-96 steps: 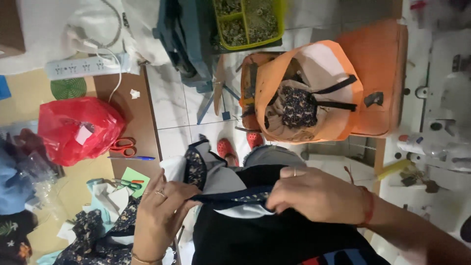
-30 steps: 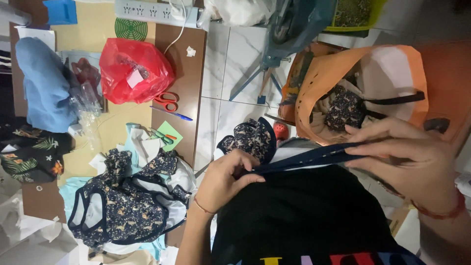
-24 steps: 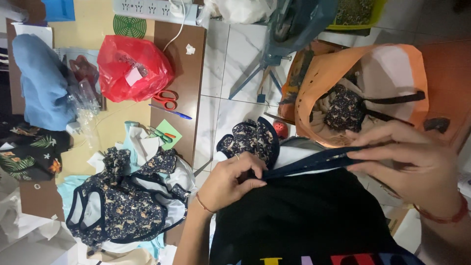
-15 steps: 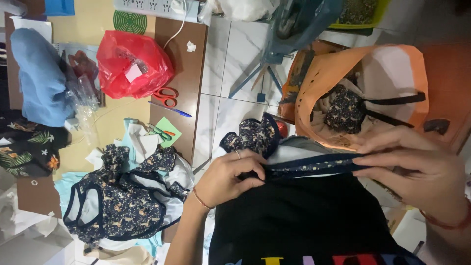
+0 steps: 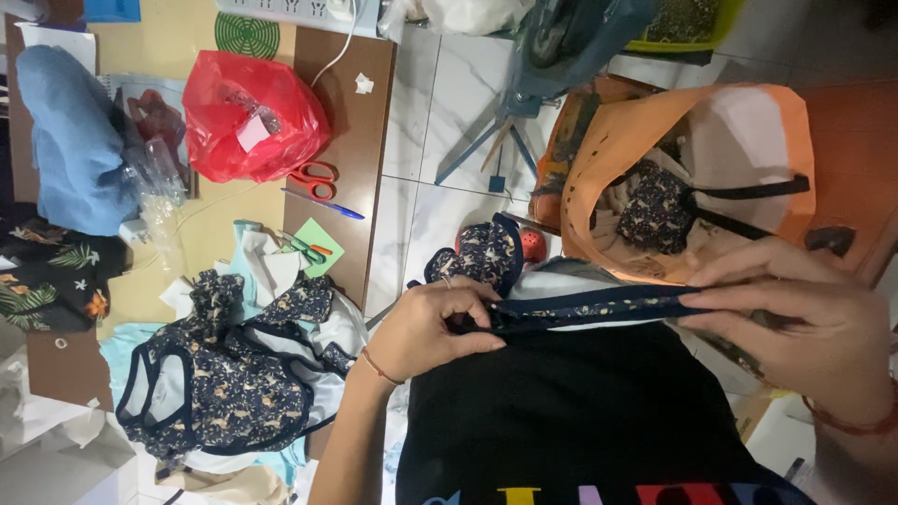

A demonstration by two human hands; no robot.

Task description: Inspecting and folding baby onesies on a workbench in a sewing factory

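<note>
My left hand (image 5: 438, 325) pinches one end of a navy patterned fabric piece (image 5: 589, 307) with dark binding, held over my lap. My right hand (image 5: 800, 323) grips the other end, stretching the edge flat between both hands. A rounded cup of the same patterned fabric (image 5: 479, 254) sticks up just above my left hand. A black garment (image 5: 580, 421) with coloured print covers my lap under the piece.
An orange bag (image 5: 655, 140) holding patterned fabric stands on the tiled floor ahead. A low table (image 5: 351, 112) carries a red plastic bag (image 5: 248, 117), orange scissors (image 5: 313, 178), a blue pen (image 5: 323, 204) and a pile of patterned garments (image 5: 224, 374). Blue cloth (image 5: 70, 140) lies far left.
The view drifted slightly. My hands have pulled the patterned strip flatter and lower across my lap; both keep their grip throughout.
</note>
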